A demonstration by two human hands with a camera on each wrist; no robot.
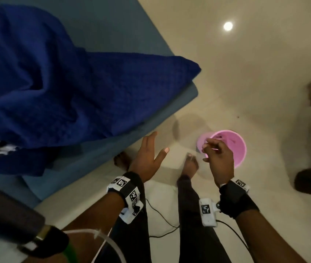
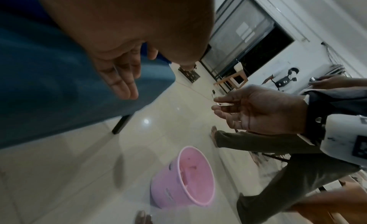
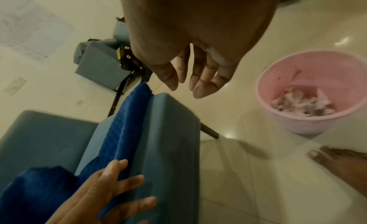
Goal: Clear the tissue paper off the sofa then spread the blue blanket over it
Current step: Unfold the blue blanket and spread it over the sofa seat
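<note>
Your right hand hangs over the pink bin, fingers loose, grasping nothing. Tissue paper lies inside it. Your left hand (fingers spread, empty) is beside the sofa; the blue blanket lies bunched there.

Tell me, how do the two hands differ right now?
The left hand has its fingers spread and nearly straight, while the right hand has its fingers loosely curled. The left hand is beside the sofa edge, near the blanket; the right hand is over the pink bin, which holds tissue. Both are empty, and each wrist wears a strapped camera.
</note>
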